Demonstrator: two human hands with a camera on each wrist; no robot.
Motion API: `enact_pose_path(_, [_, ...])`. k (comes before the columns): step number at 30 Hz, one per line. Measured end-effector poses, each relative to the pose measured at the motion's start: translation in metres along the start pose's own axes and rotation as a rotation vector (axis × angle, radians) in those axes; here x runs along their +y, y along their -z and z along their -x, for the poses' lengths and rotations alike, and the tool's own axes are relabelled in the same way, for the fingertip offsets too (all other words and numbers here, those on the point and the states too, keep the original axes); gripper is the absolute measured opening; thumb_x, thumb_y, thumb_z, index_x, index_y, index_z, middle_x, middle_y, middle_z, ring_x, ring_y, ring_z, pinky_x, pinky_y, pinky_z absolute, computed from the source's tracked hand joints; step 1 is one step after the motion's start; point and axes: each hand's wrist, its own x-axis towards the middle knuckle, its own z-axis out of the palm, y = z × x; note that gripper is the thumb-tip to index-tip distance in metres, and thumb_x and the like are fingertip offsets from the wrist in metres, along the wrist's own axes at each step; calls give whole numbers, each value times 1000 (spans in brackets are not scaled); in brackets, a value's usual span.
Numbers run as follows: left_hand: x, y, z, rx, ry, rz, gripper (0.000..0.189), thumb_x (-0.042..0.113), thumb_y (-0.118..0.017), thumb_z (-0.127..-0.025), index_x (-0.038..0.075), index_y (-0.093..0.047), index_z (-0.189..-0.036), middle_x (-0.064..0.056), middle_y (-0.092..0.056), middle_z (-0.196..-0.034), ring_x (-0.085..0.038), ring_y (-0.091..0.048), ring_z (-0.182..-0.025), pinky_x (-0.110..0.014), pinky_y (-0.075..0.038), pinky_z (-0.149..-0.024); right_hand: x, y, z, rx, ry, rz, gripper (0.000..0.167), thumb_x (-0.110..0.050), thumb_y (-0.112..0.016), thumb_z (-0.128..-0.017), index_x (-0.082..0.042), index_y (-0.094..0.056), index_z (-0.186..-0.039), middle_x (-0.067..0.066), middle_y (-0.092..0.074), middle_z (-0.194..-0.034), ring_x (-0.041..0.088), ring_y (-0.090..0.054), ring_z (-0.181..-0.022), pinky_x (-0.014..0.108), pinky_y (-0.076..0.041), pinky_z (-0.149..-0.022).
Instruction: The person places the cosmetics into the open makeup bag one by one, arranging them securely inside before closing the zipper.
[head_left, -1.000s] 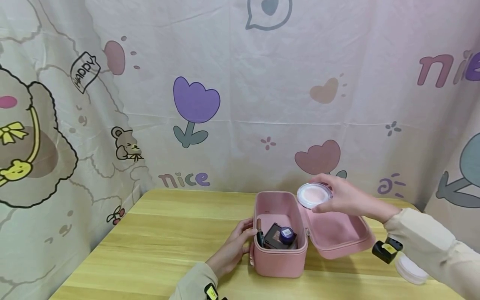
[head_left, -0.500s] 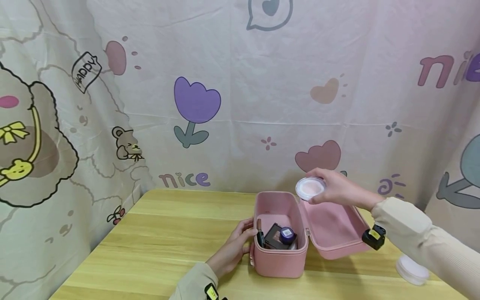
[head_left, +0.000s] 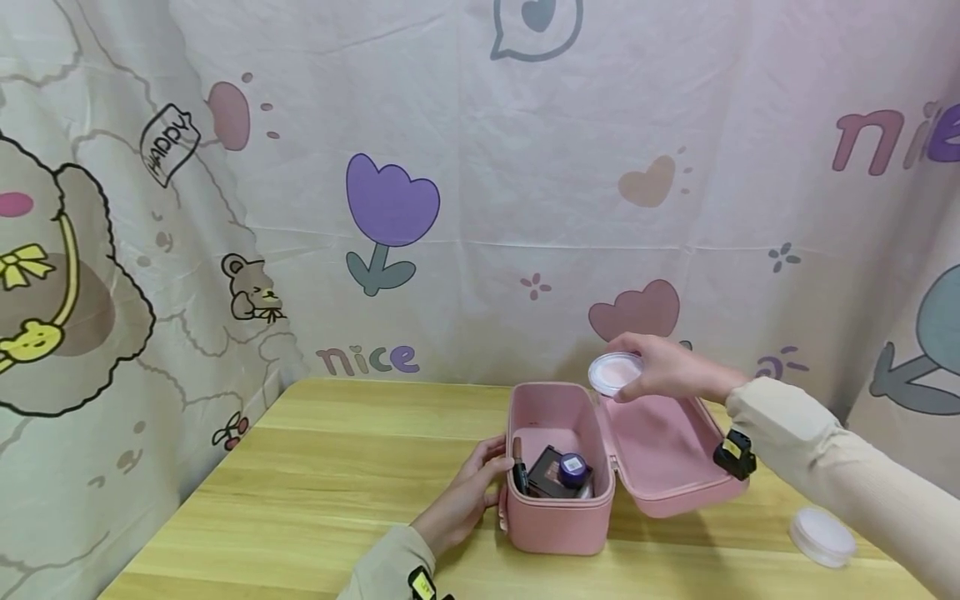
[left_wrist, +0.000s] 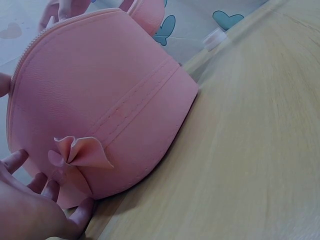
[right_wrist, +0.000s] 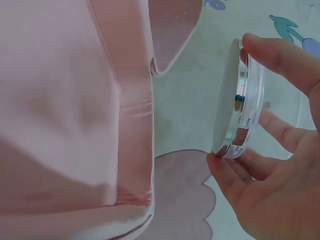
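A pink makeup case stands on the table with its lid folded out to the right. My left hand holds its left side, thumb at the rim and fingers against the outer wall near a pink bow. Inside lie a dark palette, a small blue round jar and a slim brown-and-black tube. Above the lid's hinge side, my right hand pinches a round clear-edged compact by its rim, tilted. In the right wrist view the compact appears edge-on, with a silvery band.
A white round container sits on the wooden table at the right, below my right forearm. Behind the table hangs a printed cloth with flowers and hearts, which also covers the left side.
My right hand has moved slightly left and away from me with the compact, which shows smaller now. The left hand and the case have stayed in place.
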Motion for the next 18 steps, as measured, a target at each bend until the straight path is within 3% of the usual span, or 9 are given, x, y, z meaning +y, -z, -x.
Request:
enact_pose_path(5, [-1,0,0,-1,-2,4,59,21,-50,-97,-2,-27,-146,-24,-27,-147,-29,-39,-125,-40,-44,-91,-2,2,-6,-23,-18,27,62,-20,-86,-64,0,-60,-117,7,-66,-101,22,-57,-85,35,-44,-74])
enact_pose_path(12, [0,-1,0,-1,-1,4,60,23,-50,-96,-3,-27,-146,-24,-27,-148,-29,-39,-126,-40,-44,-92,-3,6,-19,-34,-27,54,69,-25,-87,-62,-3,-59,-120,9,-66,-104,23,-57,-86,36,-43,-74])
enact_pose_path(18, [-2,-1,-2,1,-4,6,60,22,-51,-96,-3,-27,-146,-24,-27,-147,-29,-39,-125,-39,-44,-91,-4,1,-29,-58,-44,38,62,-21,-85,-65,-6,-60,-120,9,-65,-109,23,-56,-89,36,-42,-76])
